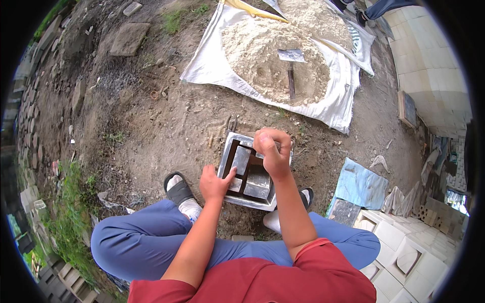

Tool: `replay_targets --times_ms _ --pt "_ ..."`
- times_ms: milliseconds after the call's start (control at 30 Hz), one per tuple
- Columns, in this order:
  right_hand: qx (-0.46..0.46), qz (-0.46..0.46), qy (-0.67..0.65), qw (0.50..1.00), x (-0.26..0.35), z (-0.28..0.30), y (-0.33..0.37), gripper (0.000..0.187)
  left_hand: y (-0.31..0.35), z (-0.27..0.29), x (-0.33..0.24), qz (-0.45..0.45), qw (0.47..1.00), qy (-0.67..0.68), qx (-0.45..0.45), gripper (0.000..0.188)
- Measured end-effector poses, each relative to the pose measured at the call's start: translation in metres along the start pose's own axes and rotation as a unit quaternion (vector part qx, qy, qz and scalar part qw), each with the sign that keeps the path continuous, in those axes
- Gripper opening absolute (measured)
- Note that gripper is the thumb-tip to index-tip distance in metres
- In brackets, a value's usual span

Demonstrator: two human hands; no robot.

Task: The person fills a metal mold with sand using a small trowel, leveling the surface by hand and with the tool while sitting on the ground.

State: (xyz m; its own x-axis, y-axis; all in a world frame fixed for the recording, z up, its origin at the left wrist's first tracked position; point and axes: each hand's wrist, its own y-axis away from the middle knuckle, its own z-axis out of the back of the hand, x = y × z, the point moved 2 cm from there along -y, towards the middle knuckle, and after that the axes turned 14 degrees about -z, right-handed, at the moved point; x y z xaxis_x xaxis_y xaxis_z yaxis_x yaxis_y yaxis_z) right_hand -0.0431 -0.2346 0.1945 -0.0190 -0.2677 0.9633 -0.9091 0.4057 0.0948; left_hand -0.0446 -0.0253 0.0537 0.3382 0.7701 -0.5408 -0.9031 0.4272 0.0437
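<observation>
Between my feet on the ground stands a square metal mould with a pale metal rim. Inside it sit grey metal-looking blocks with dark gaps between them. My left hand grips the mould's left side, its thumb reaching over the rim to the inner blocks. Above the mould's far right part, my right hand is closed in a fist. Whatever it holds, if anything, is hidden by the fingers. Part of the mould lies hidden under that hand and forearm.
Ahead, a white sheet bears pale sandy powder with a short-handled flat-bladed tool lying in it. A blue sheet and stacked white blocks are at right. Another person's leg shows at the top right.
</observation>
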Motion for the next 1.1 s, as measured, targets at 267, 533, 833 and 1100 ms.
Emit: replay_targets --times_ms 267,533,833,1100 --pt "0.022 0.014 0.019 0.999 -0.015 -0.026 -0.011 0.022 0.001 0.004 0.004 0.020 1.000 -0.016 0.001 0.075" --pt "0.018 -0.044 0.081 0.996 -0.036 -0.025 -0.021 0.032 0.001 0.006 0.002 0.041 0.999 0.003 0.030 0.075" --pt "0.047 0.019 0.129 0.990 -0.048 -0.018 -0.015 0.032 -0.001 0.007 -0.003 0.039 0.999 0.011 0.033 0.076" --pt "0.019 0.018 0.013 1.000 -0.018 -0.019 -0.006 0.033 0.000 0.008 0.000 0.034 0.999 0.001 0.016 0.074"
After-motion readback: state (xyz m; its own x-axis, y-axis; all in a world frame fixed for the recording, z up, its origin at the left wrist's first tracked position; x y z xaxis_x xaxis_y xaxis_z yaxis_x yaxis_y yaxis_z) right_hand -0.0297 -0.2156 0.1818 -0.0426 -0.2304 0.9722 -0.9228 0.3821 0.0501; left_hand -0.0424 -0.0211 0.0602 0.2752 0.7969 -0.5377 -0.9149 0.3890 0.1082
